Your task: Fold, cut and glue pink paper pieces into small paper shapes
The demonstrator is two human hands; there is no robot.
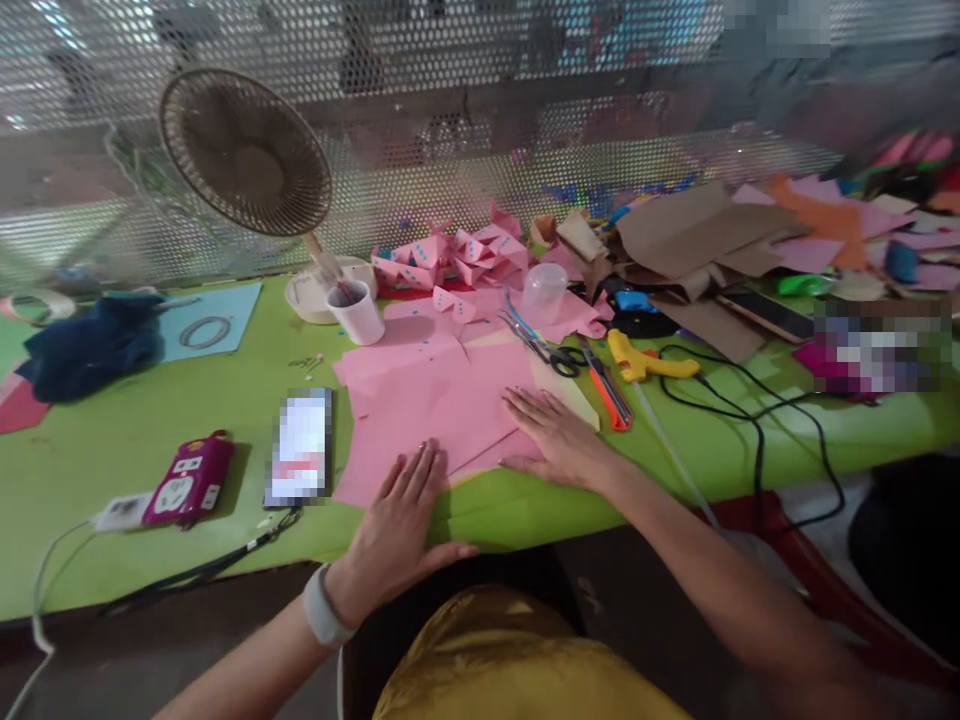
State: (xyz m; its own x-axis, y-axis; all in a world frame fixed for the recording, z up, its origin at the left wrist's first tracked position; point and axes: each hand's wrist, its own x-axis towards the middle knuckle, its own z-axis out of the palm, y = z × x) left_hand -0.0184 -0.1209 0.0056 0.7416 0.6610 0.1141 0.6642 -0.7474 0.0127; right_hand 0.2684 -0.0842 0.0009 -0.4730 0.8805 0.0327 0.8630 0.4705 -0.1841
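Observation:
Pink paper sheets (427, 400) lie flat on the green tabletop in front of me, overlapping one another. My left hand (401, 510) rests palm down at their near edge, fingers stretched over the paper and thumb out to the side. On the right part of the sheets, my right hand (555, 435) lies flat with its fingers apart. Neither hand holds anything. Just beyond the right hand are black-handled scissors (564, 361) and an orange utility knife (611, 398). A yellow glue gun (649, 358) with a black cord lies further right.
A fan (247, 155) stands behind a white cup (356, 312). Folded pink paper pieces (457, 255) are heaped at the back. To the left lie a phone (300, 445) and a purple power strip (189, 480). Brown paper scraps (697, 235) cover the back right.

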